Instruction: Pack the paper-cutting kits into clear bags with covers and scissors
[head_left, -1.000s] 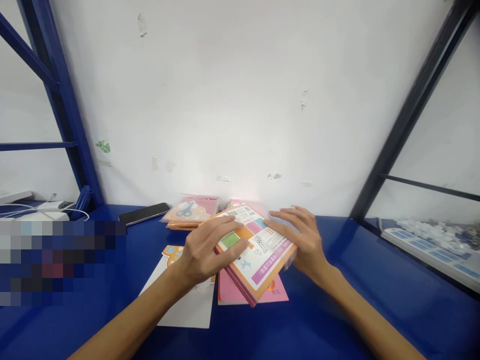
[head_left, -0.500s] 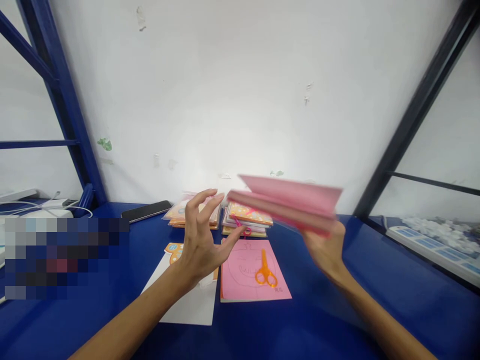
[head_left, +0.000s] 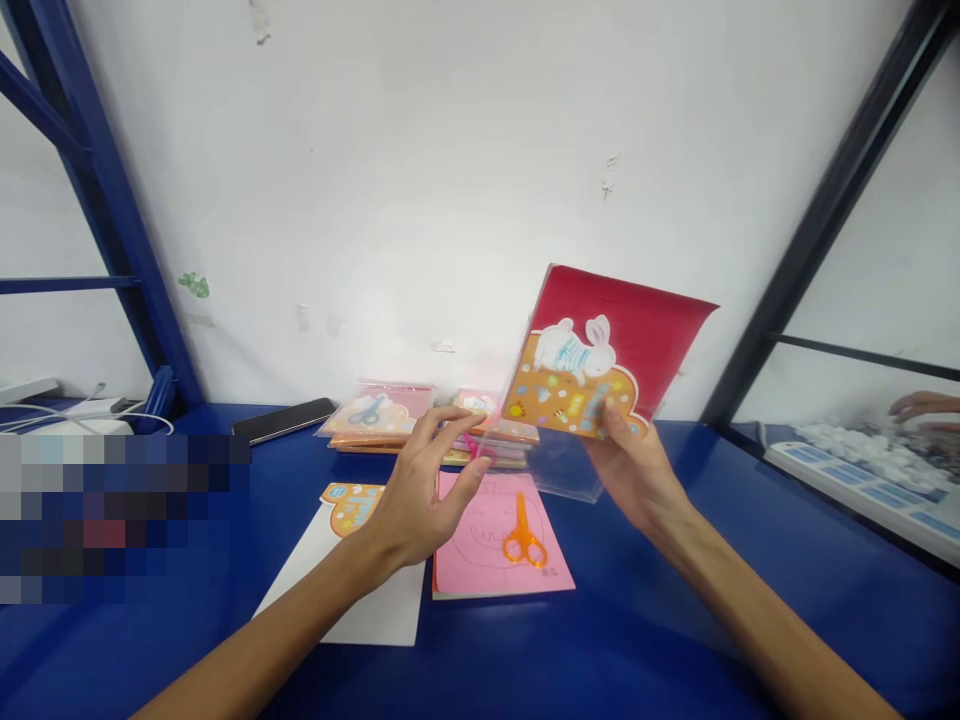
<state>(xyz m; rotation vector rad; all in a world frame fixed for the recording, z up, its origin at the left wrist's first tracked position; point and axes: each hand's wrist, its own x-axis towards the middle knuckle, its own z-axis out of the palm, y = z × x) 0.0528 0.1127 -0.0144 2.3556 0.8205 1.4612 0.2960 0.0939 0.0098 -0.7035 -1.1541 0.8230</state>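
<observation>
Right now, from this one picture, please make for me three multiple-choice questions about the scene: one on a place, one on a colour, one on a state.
1. Where do the orange plastic scissors lie?
A) Beside the black smartphone
B) On the pink paper card
C) On the white paper sheet

2. What colour is the top part of the rabbit-printed card pack in the right hand?
A) Blue
B) Green
C) Dark red

3. How is the left hand?
A) Open, with fingers spread
B) Closed in a fist around the scissors
C) Flat on the black smartphone

Answers:
1. B, the scissors rest on the pink card's surface.
2. C, dark red fills the pack above the rabbit.
3. A, its fingers stand apart, away from the scissors.
</observation>
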